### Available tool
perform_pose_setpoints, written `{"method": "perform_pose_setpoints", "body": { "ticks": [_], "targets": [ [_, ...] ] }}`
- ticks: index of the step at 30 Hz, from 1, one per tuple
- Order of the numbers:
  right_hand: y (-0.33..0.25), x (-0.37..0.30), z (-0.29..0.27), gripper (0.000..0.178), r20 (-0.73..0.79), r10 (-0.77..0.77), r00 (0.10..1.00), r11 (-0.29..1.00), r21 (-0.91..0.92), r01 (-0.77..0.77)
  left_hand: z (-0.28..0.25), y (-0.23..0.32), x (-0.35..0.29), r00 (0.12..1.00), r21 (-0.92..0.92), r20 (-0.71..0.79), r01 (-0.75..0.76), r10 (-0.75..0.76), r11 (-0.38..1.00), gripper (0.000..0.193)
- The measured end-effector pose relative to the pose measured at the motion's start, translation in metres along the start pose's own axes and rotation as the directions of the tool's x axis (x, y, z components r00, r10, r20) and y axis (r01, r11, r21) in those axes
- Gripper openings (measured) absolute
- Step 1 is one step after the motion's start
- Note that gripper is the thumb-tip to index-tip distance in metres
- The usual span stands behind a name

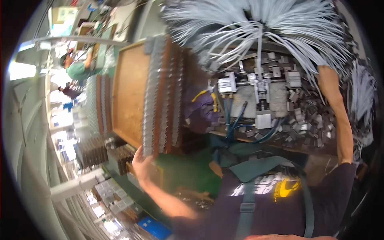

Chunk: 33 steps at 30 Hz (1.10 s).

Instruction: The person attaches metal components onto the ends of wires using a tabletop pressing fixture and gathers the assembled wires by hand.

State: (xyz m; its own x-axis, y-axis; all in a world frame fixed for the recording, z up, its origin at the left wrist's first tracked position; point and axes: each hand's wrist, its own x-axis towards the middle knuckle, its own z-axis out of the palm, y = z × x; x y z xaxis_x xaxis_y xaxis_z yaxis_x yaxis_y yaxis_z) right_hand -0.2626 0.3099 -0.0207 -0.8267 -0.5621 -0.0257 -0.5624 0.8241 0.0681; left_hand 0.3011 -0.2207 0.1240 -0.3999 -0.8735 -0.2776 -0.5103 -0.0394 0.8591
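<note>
Left hand (pixel 141 164) is curled around the near end of a long strip of small grey metal pieces (pixel 150 96), thumb and fingers closed on its lower tip. Several more strips (pixel 170 92) of the same kind lie just beside it, further from the hand, all resting on a wooden tray (pixel 130 92) that runs away from the palm. Below the hand sit stacks of dark parts (pixel 120 156) and pale boxes (pixel 108 190).

Right hand (pixel 325 74) is stretched well away from the other, up at a thick bundle of white cables (pixel 288 28); its fingers are buried among them, so whether they are spread or closed cannot be told. Just beside that wrist a heap of loose metal clips (pixel 308 116) covers the bench, and between the two hands stands a small press (pixel 260 90) with blue hoses (pixel 234 120)
</note>
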Motion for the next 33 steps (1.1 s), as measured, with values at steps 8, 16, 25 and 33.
{"method": "perform_pose_setpoints", "body": {
  "ticks": [8,16,25,33],
  "targets": [
    [-0.039,-0.013,-0.035,0.024,-0.18,0.145,0.973,0.771,0.637,0.003,-0.032,0.005,0.012,0.988,0.143,0.152,-0.051,0.029,0.988,0.065],
    [-0.09,-0.057,-0.097,0.045,0.012,-0.301,0.954,0.288,0.954,0.079,-0.048,0.036,-0.001,0.975,0.246,-0.046,-0.199,0.216,0.949,0.059],
    [-0.112,-0.053,-0.075,0.025,0.046,-0.228,0.972,-0.556,0.814,-0.169,0.125,0.107,-0.01,0.874,0.002,0.155,-0.467,0.461,0.884,0.074],
    [-0.117,-0.049,-0.086,0.025,-0.231,-0.642,0.731,0.247,0.841,0.482,0.355,0.121,-0.004,0.575,-0.215,0.693,-0.411,0.435,0.886,0.061]
  ]
}}
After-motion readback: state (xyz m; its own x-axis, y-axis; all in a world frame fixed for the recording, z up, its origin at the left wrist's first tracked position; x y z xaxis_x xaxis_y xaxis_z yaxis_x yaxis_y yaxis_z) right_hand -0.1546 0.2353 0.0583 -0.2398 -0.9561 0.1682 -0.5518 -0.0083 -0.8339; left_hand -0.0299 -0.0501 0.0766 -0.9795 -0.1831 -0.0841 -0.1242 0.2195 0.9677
